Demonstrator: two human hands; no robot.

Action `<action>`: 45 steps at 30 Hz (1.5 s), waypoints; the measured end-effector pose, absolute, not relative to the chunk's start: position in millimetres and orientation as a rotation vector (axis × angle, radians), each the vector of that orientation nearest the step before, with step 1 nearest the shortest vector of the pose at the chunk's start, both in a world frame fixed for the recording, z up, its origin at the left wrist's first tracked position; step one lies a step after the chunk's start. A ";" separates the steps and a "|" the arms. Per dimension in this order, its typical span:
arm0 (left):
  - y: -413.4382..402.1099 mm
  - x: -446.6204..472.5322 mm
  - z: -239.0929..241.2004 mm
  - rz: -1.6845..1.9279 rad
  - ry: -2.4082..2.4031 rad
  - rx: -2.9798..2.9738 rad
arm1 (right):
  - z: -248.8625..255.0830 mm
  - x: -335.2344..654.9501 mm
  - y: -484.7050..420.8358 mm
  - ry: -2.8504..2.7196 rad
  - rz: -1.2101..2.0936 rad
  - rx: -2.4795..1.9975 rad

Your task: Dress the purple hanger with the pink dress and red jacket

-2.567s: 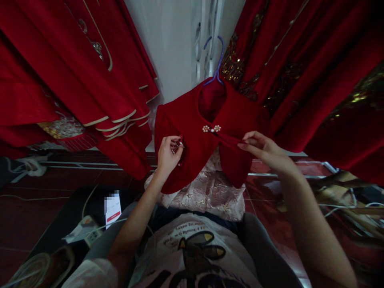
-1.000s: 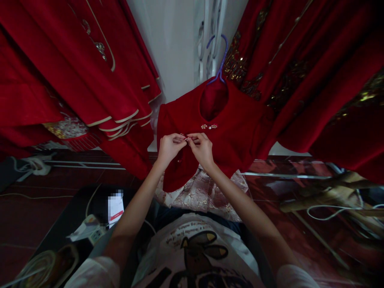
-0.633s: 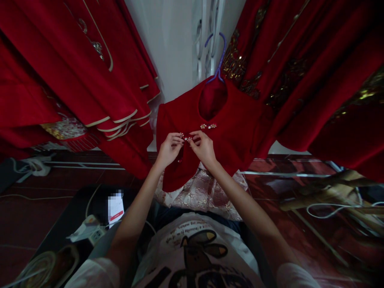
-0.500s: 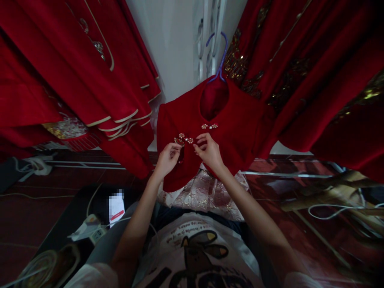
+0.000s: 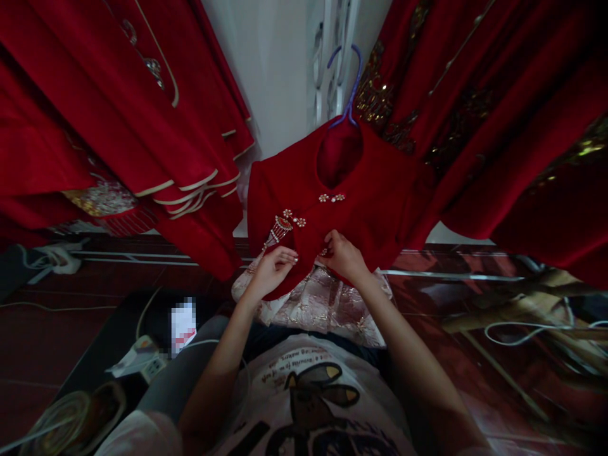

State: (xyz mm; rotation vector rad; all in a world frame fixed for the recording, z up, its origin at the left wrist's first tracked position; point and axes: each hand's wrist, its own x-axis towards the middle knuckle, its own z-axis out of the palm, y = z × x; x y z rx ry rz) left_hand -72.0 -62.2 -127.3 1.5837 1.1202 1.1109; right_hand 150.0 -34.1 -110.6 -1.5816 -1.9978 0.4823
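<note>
A short red jacket (image 5: pixel 375 183) hangs on a purple hanger (image 5: pixel 352 95) in front of me, over a pale pink patterned cloth (image 5: pixel 327 297). At its neck sits a beaded flower clasp (image 5: pixel 331 198). A second beaded clasp (image 5: pixel 294 220) lies lower left, and a fan-shaped bead tassel (image 5: pixel 280 229) hangs from it. My left hand (image 5: pixel 275 269) lies on the jacket's lower left front below the tassel, its fingers stretched out. My right hand (image 5: pixel 346 256) has bent fingers closed at the front opening, beside a small beaded ornament (image 5: pixel 324 252) partly hidden by them.
Red garments with pale piping (image 5: pixel 190 126) hang on the left; red garments with gold sequins (image 5: pixel 475 126) hang on the right. A white metal rail (image 5: pixel 451 275) runs low behind. At lower left are a power strip (image 5: pixel 152 367) and a lidded cup (image 5: pixel 61 421).
My left hand has let go of the bead tassel and moved down, so the tassel now hangs loose. My right hand has moved down from the second clasp to the front opening below.
</note>
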 end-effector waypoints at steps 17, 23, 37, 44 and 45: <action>-66.5 -54.3 -137.0 1.182 1.144 1.476 | -98.4 130.1 -48.7 -2.023 0.662 -1.218; -65.0 -53.8 -139.8 1.226 1.126 1.385 | -114.8 119.2 -43.0 -1.931 0.792 -1.243; -68.0 -34.3 -146.2 1.259 1.308 1.431 | -113.8 144.7 -28.1 -1.753 1.197 -1.150; -67.4 -29.4 -150.7 1.314 1.334 1.423 | -116.6 138.2 -28.4 -1.799 1.052 -1.167; -67.2 -29.6 -150.9 1.318 1.350 1.427 | -117.1 136.9 -28.8 -1.812 1.020 -1.166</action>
